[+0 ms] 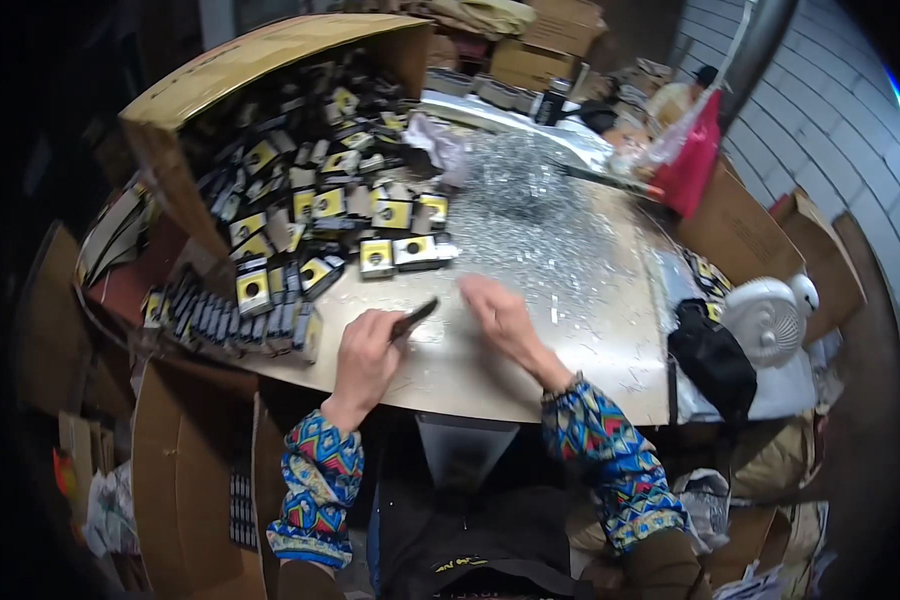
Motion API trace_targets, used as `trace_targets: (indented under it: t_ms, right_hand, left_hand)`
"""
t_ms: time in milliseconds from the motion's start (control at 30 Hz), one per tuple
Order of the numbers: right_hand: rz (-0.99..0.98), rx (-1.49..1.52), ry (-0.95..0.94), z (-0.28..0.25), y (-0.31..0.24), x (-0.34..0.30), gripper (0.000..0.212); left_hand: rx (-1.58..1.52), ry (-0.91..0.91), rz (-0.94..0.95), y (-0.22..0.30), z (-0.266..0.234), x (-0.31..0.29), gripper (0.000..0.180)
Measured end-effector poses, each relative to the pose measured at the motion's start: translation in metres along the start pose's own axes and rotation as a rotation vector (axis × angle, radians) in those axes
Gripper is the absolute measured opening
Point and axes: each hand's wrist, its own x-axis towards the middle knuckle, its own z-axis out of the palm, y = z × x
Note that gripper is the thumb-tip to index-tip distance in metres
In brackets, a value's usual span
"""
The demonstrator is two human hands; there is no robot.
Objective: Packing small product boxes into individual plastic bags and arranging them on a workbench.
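My left hand (363, 358) is closed around one end of a small, narrow black piece (416, 317), whose free end points up and to the right. What kind of piece it is, I cannot make out. To its right, my right hand (500, 318) is over the worktable (440, 385) with its fingers drawn together; anything between them is hidden. Just beyond that hand spreads a heap of small shiny metal-like pieces (530, 180), scattering toward me. Small black, white and yellow boxes (376, 258) lie beyond my left hand.
A large cardboard carton (160, 165) lies on its side at the far left, spilling many such boxes. A row of boxes (230, 318) lines the left front edge. At the right are a black bag (712, 355), a white fan (765, 322) and a pink bag (692, 160). Another person (675, 100) is at far right.
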Motion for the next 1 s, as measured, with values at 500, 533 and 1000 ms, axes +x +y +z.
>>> trace_targets:
  t_ms: [500, 533, 1000]
  right_hand:
    - [0.255, -0.207, -0.101, -0.087, 0.036, -0.073, 0.042]
    - [0.127, -0.373, -0.041, -0.08, 0.04, -0.067, 0.043]
    - [-0.046, -0.41, -0.336, 0.004, 0.006, -0.027, 0.058]
  left_hand:
    - [-1.291, 0.092, -0.979, 0.075, -0.016, -0.086, 0.029]
    - [-1.326, 0.072, -1.004, 0.074, -0.013, -0.092, 0.028]
    - [-1.087, -0.217, -1.432, 0.041, 0.018, -0.23, 0.022]
